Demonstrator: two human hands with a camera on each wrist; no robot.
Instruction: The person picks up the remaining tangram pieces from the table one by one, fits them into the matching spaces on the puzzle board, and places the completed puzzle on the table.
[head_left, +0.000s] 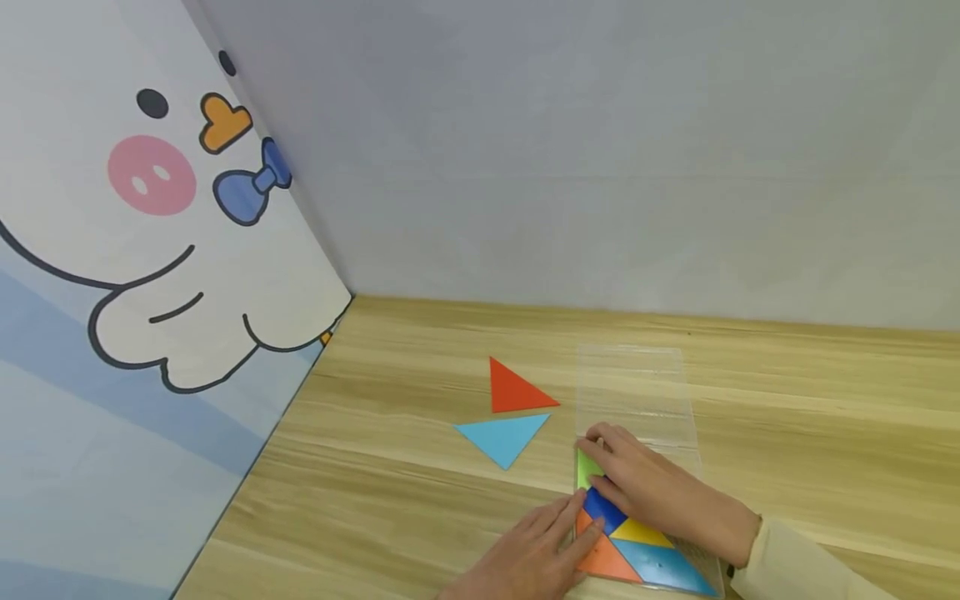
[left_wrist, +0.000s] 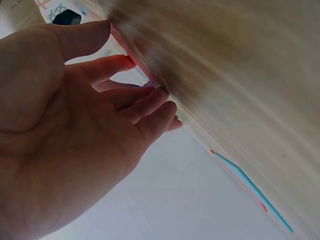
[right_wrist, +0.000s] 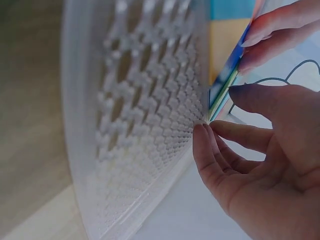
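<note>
Flat coloured tangram pieces lie in a clear plastic case (head_left: 718,575). My left hand (head_left: 525,550) rests at its left side, fingertips touching the orange triangle (head_left: 611,565) and the edge by the blue square (head_left: 602,512). Over the upper part, my right hand (head_left: 652,483) touches the green piece (head_left: 584,472) with its fingertips, thumb near the blue square. The right hand partly covers the green piece. A yellow piece (head_left: 643,534) and a light blue piece (head_left: 663,566) sit lower in the case. The right wrist view shows the case's textured bottom (right_wrist: 145,100).
Left of the case, a red triangle (head_left: 513,390) and a light blue triangle (head_left: 506,438) lie on the wooden table (head_left: 360,492). The clear lid (head_left: 633,387) extends behind the case. A grey wall (head_left: 600,167) stands at the back, a cartoon-printed panel (head_left: 75,333) at left.
</note>
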